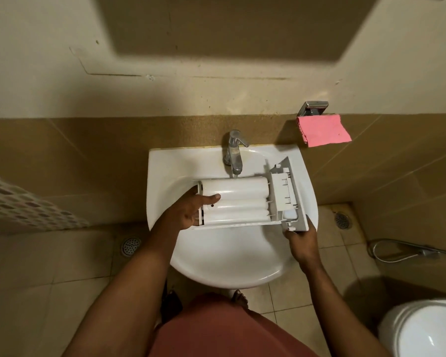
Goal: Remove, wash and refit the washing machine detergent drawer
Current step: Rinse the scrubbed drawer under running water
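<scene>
Now, my left hand (191,212) grips left end of detergent drawer (240,199), thumb lying flat on its white underside. My right hand (300,243) pinches lower corner of grey front panel (292,186). Drawer held underside up across sink (229,264), centre frame, just below tap (233,150). Beyond, pink cloth (322,131) hangs on wall, upper right of sink.

- The detergent drawer (238,199) is held bottom-up over the white sink (229,266), just below the spout of the tap (234,150).
- Its rear end is gripped by the left hand (191,210), with the thumb laid across the ribbed underside.
- The near corner of its grey front panel (291,194) is gripped by the right hand (301,240).
- A pink cloth (322,131) is draped on the wall right of the tap.
- A toilet (422,328) is seen at the lower right.
</scene>
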